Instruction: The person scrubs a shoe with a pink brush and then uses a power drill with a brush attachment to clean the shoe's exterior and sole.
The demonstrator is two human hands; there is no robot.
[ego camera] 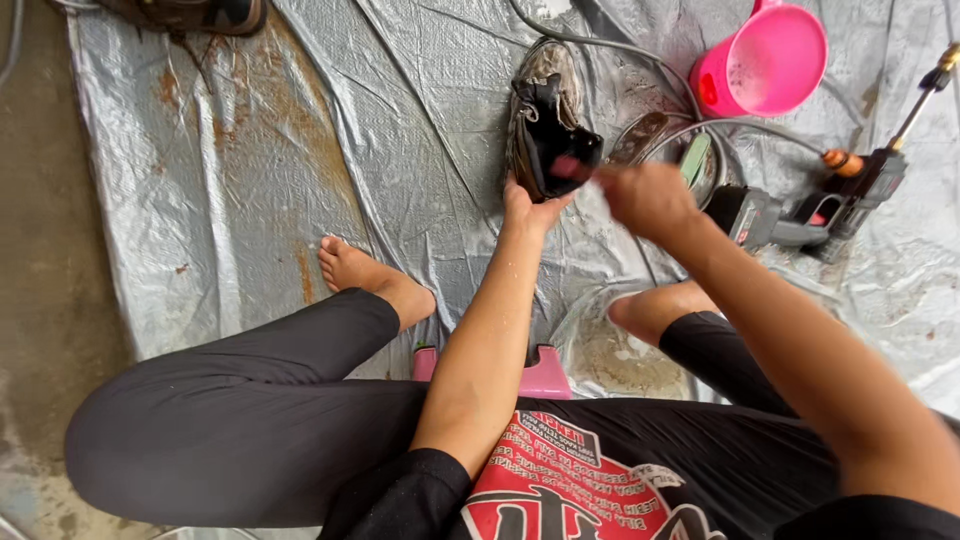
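My left hand (527,207) grips a dirty black-and-grey shoe (545,125) from below, holding it up with its opening toward me. Just right of the shoe, my right hand (648,197) is blurred with its fingers pinched together. It seems to hold a small pink thing (572,166) against the shoe's black inner collar; what that thing is I cannot make out. I sit low on a pink stool (545,372), bare feet resting on a wet silver tarp (300,180).
A pink bucket (765,62) lies tipped at the back right. A cordless spray gun (845,195) with a lance and grey hose (640,50) lies to the right. A metal bowl (650,140) sits behind my right hand. Another shoe (190,12) lies at the top left. Bare concrete (40,250) borders the tarp at left.
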